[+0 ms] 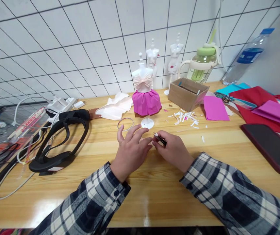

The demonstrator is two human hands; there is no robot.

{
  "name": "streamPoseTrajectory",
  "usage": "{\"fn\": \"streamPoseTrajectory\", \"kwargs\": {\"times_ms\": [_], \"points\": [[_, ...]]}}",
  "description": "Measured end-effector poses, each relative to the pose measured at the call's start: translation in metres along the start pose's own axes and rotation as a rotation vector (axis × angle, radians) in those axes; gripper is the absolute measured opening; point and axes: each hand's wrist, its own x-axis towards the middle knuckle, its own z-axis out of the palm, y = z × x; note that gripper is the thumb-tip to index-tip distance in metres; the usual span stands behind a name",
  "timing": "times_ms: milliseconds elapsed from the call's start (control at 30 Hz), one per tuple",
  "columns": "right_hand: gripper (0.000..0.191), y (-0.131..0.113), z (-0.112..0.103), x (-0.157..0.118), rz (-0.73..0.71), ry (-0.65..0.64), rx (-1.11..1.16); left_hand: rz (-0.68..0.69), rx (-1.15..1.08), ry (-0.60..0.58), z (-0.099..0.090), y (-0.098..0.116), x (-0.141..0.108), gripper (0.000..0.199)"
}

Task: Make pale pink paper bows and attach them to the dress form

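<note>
My right hand [172, 148] is closed around a small dark tool [161, 140] with a thin pointed tip. Its exact kind is too small to make out; a bit of white shows by the tip. Close beside it, my left hand [132, 150] has thumb and index fingertip pressed together, the other fingers raised and spread. Whatever sits in that pinch is hidden. Just beyond my hands stands a white mini dress form [142, 70] on a round base [147, 123], dressed in a magenta pleated skirt [146, 102] and a pale pink bow top [142, 82]. A thin ring [125, 124] lies left of the base.
White paper scraps [185, 117] lie before a cardboard box [188, 94]. Magenta paper [215, 108], red fabric [257, 101] and a phone [272, 148] are at right. Pale fabric [116, 106] and a black headset [63, 140] are at left. Two more dress forms stand behind.
</note>
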Motion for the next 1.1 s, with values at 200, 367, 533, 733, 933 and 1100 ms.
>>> {"fn": "streamPoseTrajectory", "kwargs": {"times_ms": [200,367,533,733,933,1100], "points": [[0.004,-0.0028,-0.0012,-0.0004,-0.002,-0.001,0.087,-0.012,-0.053,0.02,0.0017,-0.0024,-0.001,0.013],[0.017,-0.0033,-0.0042,0.0009,-0.048,-0.045,0.107,-0.072,-0.106,-0.006,0.0018,-0.0038,-0.0016,0.013],[0.009,-0.0002,-0.0053,0.0029,-0.054,-0.057,0.025,-0.114,-0.153,-0.036,0.0036,-0.0048,-0.0005,0.012],[0.011,0.0029,-0.0076,0.0043,-0.054,-0.072,-0.013,-0.106,-0.167,-0.062,0.0034,-0.0033,-0.0007,0.013],[0.019,0.0054,-0.0072,0.0041,-0.086,-0.066,-0.075,-0.11,-0.209,-0.077,0.0037,-0.0035,-0.0006,0.013],[0.022,0.0044,-0.0068,0.0039,-0.076,-0.102,-0.07,-0.13,-0.251,-0.081,0.0052,-0.0045,-0.001,0.011]]}}
